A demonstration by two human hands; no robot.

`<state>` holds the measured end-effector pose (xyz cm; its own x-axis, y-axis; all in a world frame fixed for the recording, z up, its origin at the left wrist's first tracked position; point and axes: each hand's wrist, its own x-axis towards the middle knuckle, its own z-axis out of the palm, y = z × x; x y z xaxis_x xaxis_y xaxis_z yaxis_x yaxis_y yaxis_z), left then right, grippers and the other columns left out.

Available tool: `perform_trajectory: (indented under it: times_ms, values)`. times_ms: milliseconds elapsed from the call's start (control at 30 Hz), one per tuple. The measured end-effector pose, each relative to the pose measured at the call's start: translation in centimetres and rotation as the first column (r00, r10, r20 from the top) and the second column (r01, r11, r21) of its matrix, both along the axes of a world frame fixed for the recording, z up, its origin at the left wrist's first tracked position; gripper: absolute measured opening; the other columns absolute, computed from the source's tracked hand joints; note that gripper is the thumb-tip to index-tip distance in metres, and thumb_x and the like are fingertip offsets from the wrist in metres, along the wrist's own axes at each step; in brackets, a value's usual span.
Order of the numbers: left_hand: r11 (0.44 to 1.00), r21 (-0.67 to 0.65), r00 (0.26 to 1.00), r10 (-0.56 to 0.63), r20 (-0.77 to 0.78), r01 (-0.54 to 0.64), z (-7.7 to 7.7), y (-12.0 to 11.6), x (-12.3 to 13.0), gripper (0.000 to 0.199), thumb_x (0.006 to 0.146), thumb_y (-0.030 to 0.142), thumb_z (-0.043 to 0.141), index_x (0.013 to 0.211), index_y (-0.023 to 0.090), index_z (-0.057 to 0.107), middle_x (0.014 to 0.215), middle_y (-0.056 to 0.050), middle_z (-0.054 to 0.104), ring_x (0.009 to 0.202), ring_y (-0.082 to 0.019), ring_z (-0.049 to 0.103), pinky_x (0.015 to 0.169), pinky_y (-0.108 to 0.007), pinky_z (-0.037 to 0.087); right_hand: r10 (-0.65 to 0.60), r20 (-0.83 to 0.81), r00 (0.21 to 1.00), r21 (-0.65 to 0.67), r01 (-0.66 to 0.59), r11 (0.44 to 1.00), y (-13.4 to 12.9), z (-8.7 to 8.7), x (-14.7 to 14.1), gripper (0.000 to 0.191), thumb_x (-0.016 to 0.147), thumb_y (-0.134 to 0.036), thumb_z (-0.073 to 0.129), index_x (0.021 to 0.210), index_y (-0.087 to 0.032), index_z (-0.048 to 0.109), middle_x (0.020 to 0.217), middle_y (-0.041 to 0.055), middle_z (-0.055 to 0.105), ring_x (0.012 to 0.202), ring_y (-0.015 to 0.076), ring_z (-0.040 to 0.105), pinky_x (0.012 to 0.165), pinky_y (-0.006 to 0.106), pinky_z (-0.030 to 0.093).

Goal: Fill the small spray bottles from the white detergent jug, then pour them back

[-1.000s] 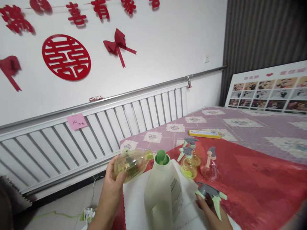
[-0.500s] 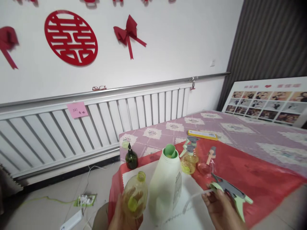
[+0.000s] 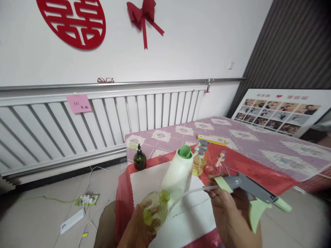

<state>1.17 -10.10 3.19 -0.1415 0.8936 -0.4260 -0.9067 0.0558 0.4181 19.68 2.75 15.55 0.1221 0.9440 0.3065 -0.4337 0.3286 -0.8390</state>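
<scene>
My left hand (image 3: pixel 138 224) is wrapped round a see-through yellow-green bottle (image 3: pixel 155 210), which has no cap and tilts with its mouth to the right. A grey and pale green trigger sprayer head (image 3: pixel 240 182) is gripped in my right hand (image 3: pixel 227 210). From its collar a thin clear dip tube (image 3: pixel 191 191) curves left, and its tip hangs close beside the bottle's neck, outside the mouth. Behind the bottle stands a large whitish jug (image 3: pixel 178 172) with a green cup-like piece (image 3: pixel 184 151) in its opening.
A dark green pump bottle (image 3: pixel 140 159) stands left of the jug. To its right are yellow spray bottles (image 3: pixel 199 165) and a pink one (image 3: pixel 213 167) on red sheeting (image 3: pixel 248 162). A yellow box (image 3: pixel 211 140) lies behind. A radiator (image 3: pixel 144 110) runs along the wall.
My left hand has tipped the bottle to the right. My right hand has raised and turned the sprayer head, bringing the tube's tip left to the bottle's neck. The camera view has tilted down.
</scene>
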Motion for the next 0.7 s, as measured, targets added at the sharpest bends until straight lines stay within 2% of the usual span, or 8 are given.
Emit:
perform_trajectory:
  times_ms: [133, 233, 367, 500, 600, 700]
  values:
    - [0.999, -0.050, 0.999, -0.020, -0.042, 0.018, 0.5, -0.2, 0.1, 0.054, 0.073, 0.061, 0.071, 0.113, 0.026, 0.061, 0.110, -0.004, 0.069, 0.079, -0.017, 0.067, 0.064, -0.025, 0.046, -0.016, 0.198, 0.980, 0.021, 0.012, 1.000, -1.1, -0.4, -0.6, 0.023, 0.077, -0.036, 0.070, 0.096, -0.024, 0.071, 0.091, 0.0041, 0.075, 0.088, 0.0252, 0.069, 0.081, 0.041, 0.054]
    - [0.998, -0.060, 0.997, -0.035, -0.069, 0.031, 1.2, -0.3, 0.3, 0.050, 0.073, 0.056, 0.073, 0.112, 0.026, 0.064, 0.112, -0.004, 0.069, 0.078, -0.016, 0.067, 0.064, -0.024, 0.044, -0.050, 0.267, 0.962, 0.061, 0.035, 0.998, -1.7, -0.6, -1.1, 0.027, 0.078, -0.038, 0.069, 0.099, -0.022, 0.071, 0.093, 0.0073, 0.076, 0.090, 0.0284, 0.069, 0.081, 0.044, 0.054]
    - [0.995, -0.080, 0.995, -0.066, -0.074, 0.061, 1.4, -0.3, 0.2, 0.049, 0.074, 0.055, 0.072, 0.113, 0.027, 0.065, 0.104, -0.003, 0.070, 0.075, -0.015, 0.065, 0.060, -0.022, 0.041, -0.116, 0.233, 0.966, 0.098, 0.096, 0.991, -1.7, -0.7, -1.1, 0.030, 0.081, -0.039, 0.066, 0.107, -0.025, 0.068, 0.099, 0.0066, 0.076, 0.090, 0.0275, 0.070, 0.081, 0.045, 0.055]
    - [0.997, -0.062, 0.997, -0.054, -0.047, 0.051, 0.3, -0.7, -0.3, 0.050, 0.074, 0.061, 0.069, 0.110, 0.027, 0.065, 0.103, -0.003, 0.070, 0.074, -0.015, 0.064, 0.060, -0.023, 0.041, -0.143, 0.145, 0.979, 0.103, 0.129, 0.986, -2.0, -0.1, -0.3, 0.025, 0.081, -0.035, 0.067, 0.105, -0.028, 0.068, 0.093, 0.0025, 0.076, 0.080, 0.0242, 0.071, 0.080, 0.044, 0.055]
    - [0.999, -0.015, 0.998, -0.049, -0.038, 0.048, -0.3, -1.0, -0.4, 0.051, 0.075, 0.062, 0.068, 0.112, 0.027, 0.065, 0.107, -0.004, 0.070, 0.077, -0.016, 0.065, 0.064, -0.025, 0.044, -0.148, 0.300, 0.942, 0.081, 0.129, 0.988, -3.3, 0.5, -0.3, 0.020, 0.081, -0.035, 0.070, 0.098, -0.024, 0.071, 0.091, 0.0053, 0.076, 0.087, 0.0268, 0.070, 0.084, 0.043, 0.054]
    - [0.999, 0.015, 0.999, -0.048, -0.026, 0.048, 0.1, -1.2, -0.2, 0.055, 0.074, 0.061, 0.071, 0.114, 0.025, 0.066, 0.109, -0.006, 0.071, 0.081, -0.018, 0.067, 0.070, -0.027, 0.046, -0.091, 0.455, 0.886, 0.059, 0.072, 0.996, -4.7, 0.5, -1.1, 0.028, 0.081, -0.039, 0.070, 0.102, -0.021, 0.071, 0.093, 0.0084, 0.077, 0.092, 0.0285, 0.070, 0.086, 0.040, 0.055]
